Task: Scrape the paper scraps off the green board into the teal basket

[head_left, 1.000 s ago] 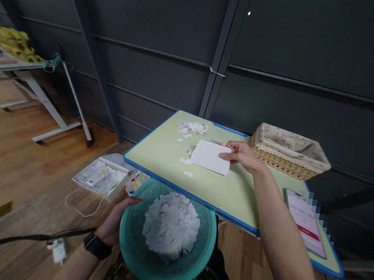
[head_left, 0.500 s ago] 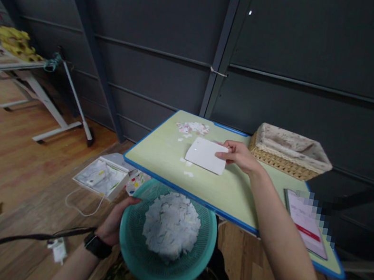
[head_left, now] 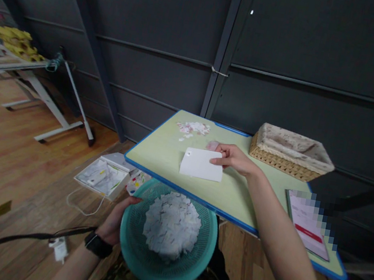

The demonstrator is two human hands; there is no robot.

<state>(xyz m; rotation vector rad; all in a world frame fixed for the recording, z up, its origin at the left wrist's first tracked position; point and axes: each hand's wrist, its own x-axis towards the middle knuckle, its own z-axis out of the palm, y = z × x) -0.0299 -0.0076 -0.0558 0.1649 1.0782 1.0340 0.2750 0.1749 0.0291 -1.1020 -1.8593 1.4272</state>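
Observation:
My right hand [head_left: 232,159] pinches a white flat plastic scraper [head_left: 200,164], which has a small hole in its far left corner. The scraper is low over the table [head_left: 235,196], tilted, with its long edge toward me. Behind it, beside my fingers, shows a small pale pink patch [head_left: 212,145] that I cannot make out. My left hand [head_left: 118,219] grips the left rim of a teal plastic colander [head_left: 125,257] below the table's near edge. Inside the colander lies a heap of torn white paper scraps [head_left: 171,226]. More paper scraps [head_left: 194,128] lie on the table's far left.
A fabric-lined wicker basket [head_left: 285,159] stands at the table's back right. A tablet [head_left: 307,226] lies at the right end. On the floor to the left are an open white box [head_left: 104,178], a charger plug [head_left: 59,249] and a black cable [head_left: 32,238]. A dark panelled wall [head_left: 155,71] rises behind.
My right hand has drawn the scraper slightly toward me and left, tilting it. Small scraps near the table's front edge no longer show. My left hand keeps its hold on the colander.

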